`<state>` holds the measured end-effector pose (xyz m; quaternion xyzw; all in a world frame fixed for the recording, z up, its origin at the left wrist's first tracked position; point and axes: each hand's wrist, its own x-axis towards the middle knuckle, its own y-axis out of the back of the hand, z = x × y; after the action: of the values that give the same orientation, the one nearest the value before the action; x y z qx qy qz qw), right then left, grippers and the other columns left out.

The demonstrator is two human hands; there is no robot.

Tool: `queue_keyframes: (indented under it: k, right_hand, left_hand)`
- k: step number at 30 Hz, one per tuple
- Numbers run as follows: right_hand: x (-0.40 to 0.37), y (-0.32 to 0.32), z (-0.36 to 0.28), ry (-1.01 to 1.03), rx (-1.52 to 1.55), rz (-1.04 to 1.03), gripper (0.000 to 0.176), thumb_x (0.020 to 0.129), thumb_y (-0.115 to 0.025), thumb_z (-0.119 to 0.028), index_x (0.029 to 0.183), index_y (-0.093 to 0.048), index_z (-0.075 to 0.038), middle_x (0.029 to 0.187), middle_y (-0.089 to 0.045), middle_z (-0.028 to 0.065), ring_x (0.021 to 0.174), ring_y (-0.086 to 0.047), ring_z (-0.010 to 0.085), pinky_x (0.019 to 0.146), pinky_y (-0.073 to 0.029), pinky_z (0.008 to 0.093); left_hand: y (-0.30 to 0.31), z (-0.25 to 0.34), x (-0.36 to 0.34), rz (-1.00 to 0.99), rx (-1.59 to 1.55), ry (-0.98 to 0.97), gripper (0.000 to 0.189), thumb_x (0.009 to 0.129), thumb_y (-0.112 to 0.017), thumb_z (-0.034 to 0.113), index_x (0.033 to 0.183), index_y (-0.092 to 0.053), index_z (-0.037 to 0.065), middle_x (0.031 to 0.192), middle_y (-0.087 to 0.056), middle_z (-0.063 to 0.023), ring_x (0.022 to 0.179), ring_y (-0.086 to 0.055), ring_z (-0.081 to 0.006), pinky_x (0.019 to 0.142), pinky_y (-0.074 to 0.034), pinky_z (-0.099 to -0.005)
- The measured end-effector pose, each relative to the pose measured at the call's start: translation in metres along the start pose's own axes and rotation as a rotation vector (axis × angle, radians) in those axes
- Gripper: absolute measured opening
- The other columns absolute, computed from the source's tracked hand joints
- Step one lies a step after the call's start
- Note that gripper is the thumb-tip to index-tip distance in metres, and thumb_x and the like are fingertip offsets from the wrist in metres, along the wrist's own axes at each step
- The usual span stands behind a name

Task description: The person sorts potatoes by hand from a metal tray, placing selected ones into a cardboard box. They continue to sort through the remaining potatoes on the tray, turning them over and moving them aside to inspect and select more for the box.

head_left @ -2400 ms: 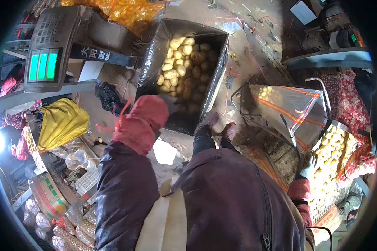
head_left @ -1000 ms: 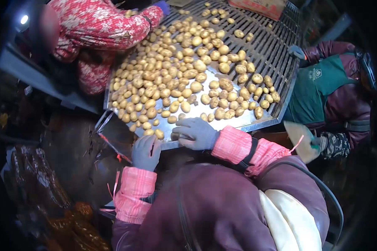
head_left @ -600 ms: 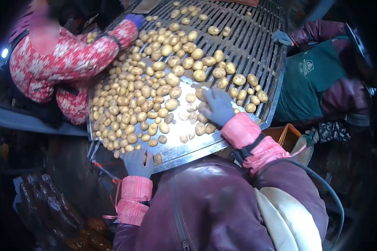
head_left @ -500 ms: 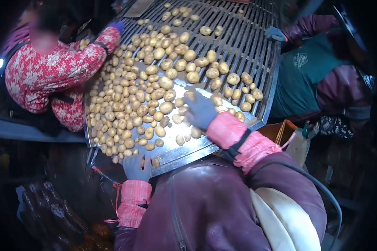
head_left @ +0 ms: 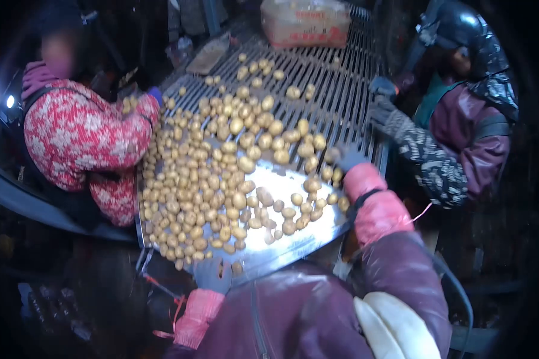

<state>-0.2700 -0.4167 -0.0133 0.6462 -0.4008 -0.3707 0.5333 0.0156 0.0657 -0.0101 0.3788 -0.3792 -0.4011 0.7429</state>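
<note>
Many potatoes (head_left: 203,185) cover the left and middle of a metal sorting table (head_left: 269,257) and part of its slatted section (head_left: 341,78). My right hand (head_left: 348,157), in a grey glove, reaches to the right edge of the slats beside a few potatoes; its fingers are blurred, and whether it holds one cannot be made out. At the near edge, my left hand (head_left: 212,274), also gloved in grey, rests on the metal rim close to a single potato (head_left: 237,267). Its fingers are partly visible, and their exact pose is unclear.
A person in a red patterned top (head_left: 84,134) stands at the left side. Another person (head_left: 455,131) is at the right, gloved hands near the slats. A printed bag (head_left: 305,24) lies at the far end. A flat piece (head_left: 208,54) lies at the far left.
My right hand has moved right, from the middle potatoes to the right edge. Several potatoes now lie farther right on the bare metal. The view has tilted up, showing the bag.
</note>
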Motion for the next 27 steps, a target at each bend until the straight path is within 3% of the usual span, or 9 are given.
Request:
queue_keyframes:
  k: [2,3,4,7,12,14,17,24,27]
  right_hand:
    - [-0.022,0.035,-0.06,-0.089,-0.082,-0.162,0.059,0.089,-0.057,-0.049,0.143,-0.047,-0.029,0.142,-0.047,0.0239,0.119,-0.057,0.0456,0.101,-0.046,0.0518]
    - [-0.029,-0.009,-0.064,-0.057,-0.144,0.084,0.057,0.09,-0.053,-0.053,0.141,-0.049,-0.028,0.142,-0.045,0.0213,0.119,-0.056,0.0441,0.099,-0.046,0.0536]
    - [-0.051,0.041,-0.109,-0.129,-0.077,-0.113,0.057,0.09,-0.052,-0.054,0.14,-0.05,-0.027,0.139,-0.045,0.0194,0.116,-0.056,0.042,0.096,-0.047,0.0537]
    - [-0.076,0.024,-0.132,0.142,0.002,-0.02,0.052,0.09,-0.052,-0.049,0.133,-0.052,-0.02,0.137,-0.046,0.018,0.113,-0.058,0.0414,0.093,-0.048,0.0537]
    - [-0.079,0.044,-0.086,0.267,0.228,0.166,0.049,0.086,-0.059,-0.048,0.117,-0.06,-0.01,0.109,-0.063,0.0191,0.101,-0.062,0.0387,0.089,-0.048,0.0523]
    - [-0.069,0.041,-0.033,0.073,0.005,0.284,0.049,0.084,-0.061,-0.052,0.11,-0.062,-0.01,0.112,-0.063,0.018,0.105,-0.059,0.0378,0.095,-0.043,0.0514]
    - [-0.076,0.051,0.007,-0.124,-0.131,-0.21,0.068,0.091,-0.048,-0.064,0.142,-0.051,-0.02,0.14,-0.051,0.0202,0.129,-0.048,0.039,0.104,-0.039,0.0524]
    - [-0.121,0.026,-0.045,0.013,-0.14,-0.209,0.066,0.089,-0.054,-0.056,0.143,-0.045,-0.019,0.133,-0.053,0.0196,0.117,-0.055,0.0422,0.093,-0.047,0.053]
    - [-0.128,-0.008,-0.068,0.145,0.067,0.09,0.067,0.087,-0.061,-0.051,0.142,-0.043,-0.016,0.126,-0.053,0.0231,0.107,-0.059,0.0426,0.088,-0.049,0.0528]
  left_hand:
    - [-0.002,0.002,0.006,0.021,-0.007,-0.022,0.015,0.081,-0.068,0.021,0.077,-0.06,0.01,0.07,-0.059,-0.009,0.072,-0.058,-0.0318,0.084,-0.04,-0.0486]
    - [0.0,0.002,0.004,0.018,-0.002,-0.026,0.014,0.081,-0.069,0.021,0.077,-0.061,0.01,0.07,-0.059,-0.0086,0.071,-0.058,-0.0316,0.083,-0.041,-0.0483]
    - [-0.001,0.0,0.003,0.016,0.006,-0.033,0.014,0.08,-0.069,0.021,0.078,-0.062,0.01,0.069,-0.059,-0.0083,0.071,-0.058,-0.0314,0.083,-0.041,-0.048]
    - [-0.003,-0.001,0.0,0.033,-0.012,-0.047,0.013,0.08,-0.07,0.022,0.08,-0.064,0.01,0.07,-0.06,-0.0086,0.071,-0.058,-0.0311,0.084,-0.041,-0.0482]
    - [-0.004,-0.003,0.0,-0.004,-0.018,-0.025,0.015,0.08,-0.07,0.023,0.086,-0.067,0.01,0.078,-0.063,-0.0093,0.078,-0.06,-0.0319,0.089,-0.041,-0.0483]
    - [-0.005,-0.005,-0.005,-0.04,0.014,0.002,0.016,0.081,-0.071,0.024,0.088,-0.068,0.011,0.082,-0.064,-0.0093,0.082,-0.06,-0.0322,0.092,-0.041,-0.0481]
    - [-0.004,0.0,-0.004,-0.048,0.029,0.009,0.015,0.081,-0.071,0.024,0.087,-0.068,0.01,0.083,-0.065,-0.009,0.083,-0.061,-0.0322,0.091,-0.041,-0.0471]
    - [-0.004,0.004,0.001,0.001,0.038,0.003,0.014,0.081,-0.068,0.022,0.078,-0.062,0.01,0.078,-0.061,-0.0089,0.076,-0.059,-0.0303,0.087,-0.041,-0.0476]
    - [-0.011,0.0,-0.004,0.019,0.044,-0.022,0.014,0.081,-0.069,0.023,0.082,-0.065,0.01,0.079,-0.062,-0.0094,0.078,-0.059,-0.0312,0.085,-0.04,-0.0461]
